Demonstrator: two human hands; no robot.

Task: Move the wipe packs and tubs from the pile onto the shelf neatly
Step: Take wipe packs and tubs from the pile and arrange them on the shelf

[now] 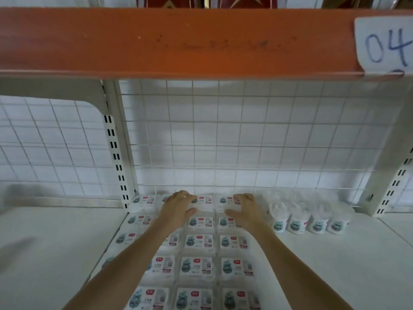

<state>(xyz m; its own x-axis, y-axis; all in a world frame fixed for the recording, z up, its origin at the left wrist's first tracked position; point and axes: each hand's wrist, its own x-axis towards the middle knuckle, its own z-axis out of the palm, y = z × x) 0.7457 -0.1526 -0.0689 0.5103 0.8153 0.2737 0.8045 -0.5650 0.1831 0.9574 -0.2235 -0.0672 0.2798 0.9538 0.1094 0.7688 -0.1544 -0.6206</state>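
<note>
Both hands are lying flat with fingers spread on the back row of flat white wipe packs (196, 242): left hand (178, 206), right hand (244, 209). Small white round tubs (297, 224) are standing beside them on the white metal shelf (335, 265).

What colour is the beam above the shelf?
Orange: the beam shows best in the head view.

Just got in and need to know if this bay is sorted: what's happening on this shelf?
A person is stocking it. Both hands, left hand and right hand, press flat on the back row of wipe packs, which lie in neat columns on the white shelf. A row of wrapped tubs stands to the right against the wire grid back. Neither hand grips anything.
</note>
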